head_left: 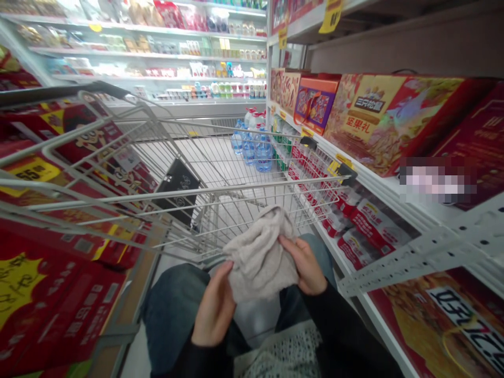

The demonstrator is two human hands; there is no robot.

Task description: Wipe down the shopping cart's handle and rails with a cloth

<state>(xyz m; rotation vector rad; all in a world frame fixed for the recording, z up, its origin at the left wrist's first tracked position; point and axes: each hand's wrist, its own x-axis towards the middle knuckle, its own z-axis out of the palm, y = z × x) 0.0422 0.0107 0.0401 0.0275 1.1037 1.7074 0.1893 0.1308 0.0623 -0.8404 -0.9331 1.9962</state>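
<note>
**A:** I've got the head camera up on my screen. What writing can you read from your end?

**B:** On the red-and-gold cardboard gift box (378, 121) on the white metal shelf (378, 181) to the right, I can read 坚果礼 in dark characters. The line above it, on a pale panel, is harder for me to make out. Over on the left, a bright yellow price label (31, 170) on the red cartons shows 55. A pixelated patch (437, 181) near the shelf's front edge hides whatever is there.

**A:** What about the soft thing in the hands?

**B:** I see a crumpled, pale grey-beige fabric cloth (258, 257), bunched into loose folds with a fuzzy surface. It sits just behind the near rim of the silver wire shopping cart (236, 188), above the blue denim jeans (173, 310).

**A:** How are the hands on it?

**B:** Both are closed on it. The left hand (214, 304) wraps the lower left of the bunch, with its fingers curled into the fabric. The right hand (303, 265) clasps the cloth's right side, fingers bent over the fold. Black sleeves (350, 336) run down from both wrists.

**A:** Anything in the cart?

**B:** A flat black card (177, 191) leans against the wires inside. Past the cart's far end stand clear water bottles with blue labels (252, 149).
</note>
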